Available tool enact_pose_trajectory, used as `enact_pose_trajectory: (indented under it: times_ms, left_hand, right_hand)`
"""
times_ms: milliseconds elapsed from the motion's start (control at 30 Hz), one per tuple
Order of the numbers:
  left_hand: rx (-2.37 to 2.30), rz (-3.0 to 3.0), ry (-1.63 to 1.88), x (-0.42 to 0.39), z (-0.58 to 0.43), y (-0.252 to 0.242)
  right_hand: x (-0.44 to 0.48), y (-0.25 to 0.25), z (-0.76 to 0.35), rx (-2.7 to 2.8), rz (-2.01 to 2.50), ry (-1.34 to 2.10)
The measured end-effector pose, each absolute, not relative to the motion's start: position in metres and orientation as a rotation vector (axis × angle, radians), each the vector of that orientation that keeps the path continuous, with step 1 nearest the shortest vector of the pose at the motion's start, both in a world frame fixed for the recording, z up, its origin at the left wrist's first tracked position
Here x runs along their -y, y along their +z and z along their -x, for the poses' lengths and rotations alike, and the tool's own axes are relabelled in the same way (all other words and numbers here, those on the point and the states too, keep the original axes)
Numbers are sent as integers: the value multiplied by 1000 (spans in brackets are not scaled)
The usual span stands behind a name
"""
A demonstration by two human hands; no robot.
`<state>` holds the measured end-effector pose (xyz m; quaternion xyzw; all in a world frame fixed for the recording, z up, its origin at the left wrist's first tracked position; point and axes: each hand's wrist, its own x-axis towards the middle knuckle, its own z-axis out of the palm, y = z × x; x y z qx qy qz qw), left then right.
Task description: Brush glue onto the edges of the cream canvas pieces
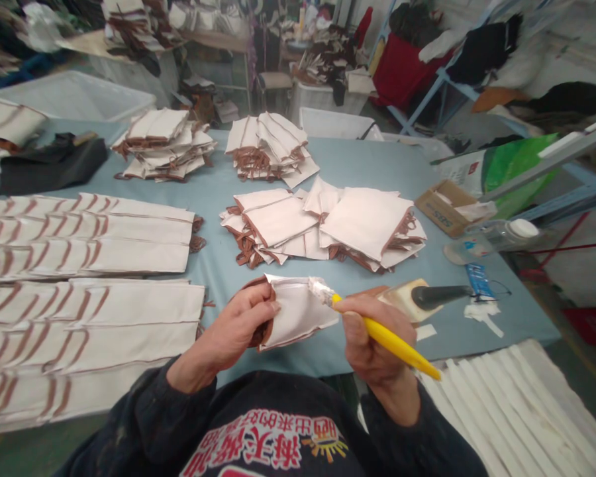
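Note:
My left hand (236,324) is closed on the brown-trimmed edge of a white fabric piece (300,315), which I hold up above the table's front edge. In my right hand (377,338) is a yellow-handled brush (397,344), gripped near its bristle end. The whitish, coated-looking bristles touch the upper right edge of the fabric piece. Just beyond my right hand stands a glue container (404,298) with a dark handle sticking out; its contents are hidden. Piles of similar white pieces with brown trim (360,222) lie straight ahead.
Overlapping rows of white pieces (144,245) cover the table's left side. More stacks (268,146) stand at the back. At right are a cardboard box (444,205), a clear jar with a white lid (491,238) and white strips (511,404). A dark cloth (54,162) lies far left.

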<state>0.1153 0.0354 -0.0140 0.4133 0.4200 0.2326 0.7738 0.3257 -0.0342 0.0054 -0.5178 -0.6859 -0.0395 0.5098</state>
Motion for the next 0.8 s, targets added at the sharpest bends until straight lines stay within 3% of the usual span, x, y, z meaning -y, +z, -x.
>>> enact_pose_trajectory:
  times_ms: [367,600,800]
  left_hand:
    - [-864,-964,548,-31,-112,-17]
    - [-812,-898,466,-32,-109,-18]
    - [-763,-879,521,-42,-108,-8]
  right_hand:
    - [44,8,-278,1622,1098,81]
    - [15,-15,-308,1341,1395,14]
    - [2,-24,-315,1281,1466,225]
